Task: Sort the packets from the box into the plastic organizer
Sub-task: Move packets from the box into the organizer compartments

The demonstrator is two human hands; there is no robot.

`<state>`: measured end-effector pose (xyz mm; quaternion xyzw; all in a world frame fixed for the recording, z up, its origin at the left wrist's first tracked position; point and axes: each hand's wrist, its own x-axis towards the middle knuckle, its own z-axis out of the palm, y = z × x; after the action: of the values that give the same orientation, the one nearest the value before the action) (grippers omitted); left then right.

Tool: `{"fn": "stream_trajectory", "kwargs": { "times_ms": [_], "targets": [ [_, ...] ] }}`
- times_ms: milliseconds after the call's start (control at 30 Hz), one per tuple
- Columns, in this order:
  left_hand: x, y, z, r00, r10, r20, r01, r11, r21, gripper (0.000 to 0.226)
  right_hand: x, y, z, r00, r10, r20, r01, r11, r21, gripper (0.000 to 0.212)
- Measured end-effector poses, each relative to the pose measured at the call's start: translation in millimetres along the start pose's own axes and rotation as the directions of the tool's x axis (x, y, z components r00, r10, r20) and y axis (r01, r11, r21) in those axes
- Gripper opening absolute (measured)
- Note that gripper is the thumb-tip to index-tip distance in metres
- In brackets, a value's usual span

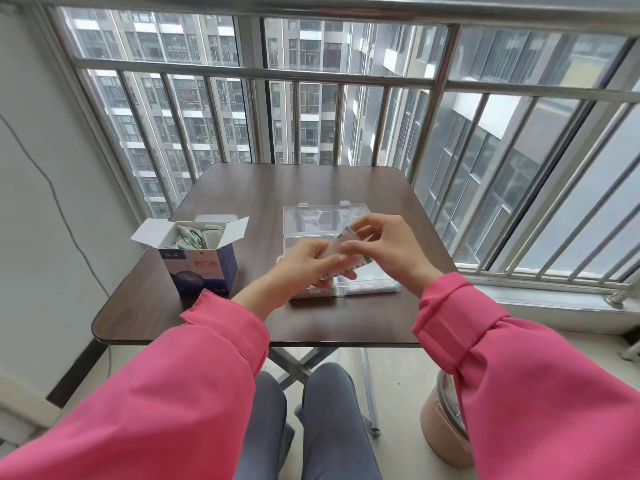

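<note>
At frame centre, the left hand (304, 263) and right hand (388, 244) meet above the organizer (311, 216), sharing a small stack of packets (346, 242). The risk I see: held this loosely, a packet could slip and land in the wrong compartment or on the table (242, 188). Left fingers curl narrowly under the stack; the right fingers (356, 247) pinch its top edge. Further left, the open box (199, 263) holds more packets.
</note>
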<state>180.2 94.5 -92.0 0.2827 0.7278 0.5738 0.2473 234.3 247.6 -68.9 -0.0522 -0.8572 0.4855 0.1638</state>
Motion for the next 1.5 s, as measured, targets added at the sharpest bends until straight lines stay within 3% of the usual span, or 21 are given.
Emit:
{"fn": "stream_trajectory", "kwargs": {
  "times_ms": [200, 467, 600, 767, 900, 1033, 1267, 1367, 1500],
  "targets": [
    [-3.0, 1.0, -6.5, 1.000, -0.014, 0.010, 0.014, 0.999, 0.036, 0.022, 1.6, 4.4, -1.9, 0.999, 0.038, -0.003, -0.037, 0.985, 0.170, 0.010],
    [-6.2, 6.1, -7.2, 0.999, 0.023, 0.023, -0.021, 0.998, -0.067, 0.012, -5.4, -0.8, -8.0, 0.995, 0.098, -0.035, -0.088, 0.973, 0.214, 0.004],
    [-8.0, 5.3, -11.3, 1.000, -0.001, 0.029, 0.004, 0.994, -0.106, 0.010, -4.9, 0.9, -7.2, 0.988, 0.149, -0.047, -0.133, 0.958, 0.255, 0.012],
    [-10.1, 4.3, -14.7, 1.000, 0.003, -0.002, -0.003, 0.996, -0.090, 0.012, -5.8, 1.4, -4.3, 0.977, 0.212, -0.007, -0.174, 0.822, 0.542, 0.016],
    [-10.8, 5.0, -13.8, 1.000, -0.013, -0.020, 0.012, 0.999, -0.053, 0.010, -6.5, 3.4, -4.2, 0.984, 0.180, 0.006, -0.163, 0.876, 0.454, 0.003],
    [-11.7, 4.6, -16.7, 0.999, -0.025, -0.042, 0.022, 0.997, -0.074, 0.008, -9.3, 3.2, -6.1, 0.984, 0.176, 0.001, -0.161, 0.901, 0.404, 0.019],
    [-15.3, 6.0, -22.6, 0.994, -0.045, -0.101, 0.046, 0.999, 0.012, 0.012, -10.2, -0.6, -1.0, 0.987, 0.157, 0.026, -0.158, 0.948, 0.276, 0.018],
    [-14.5, -0.3, -30.5, 0.972, -0.044, -0.233, 0.065, 0.994, 0.085, 0.007, -7.8, 0.9, 3.0, 0.976, 0.218, -0.018, -0.208, 0.953, 0.220, 0.020],
    [-12.2, -5.8, -38.2, 0.898, -0.062, -0.435, 0.117, 0.988, 0.102, 0.016, -5.6, 9.2, 16.2, 0.961, 0.277, -0.011, -0.272, 0.949, 0.156, 0.021]
  ]
}}
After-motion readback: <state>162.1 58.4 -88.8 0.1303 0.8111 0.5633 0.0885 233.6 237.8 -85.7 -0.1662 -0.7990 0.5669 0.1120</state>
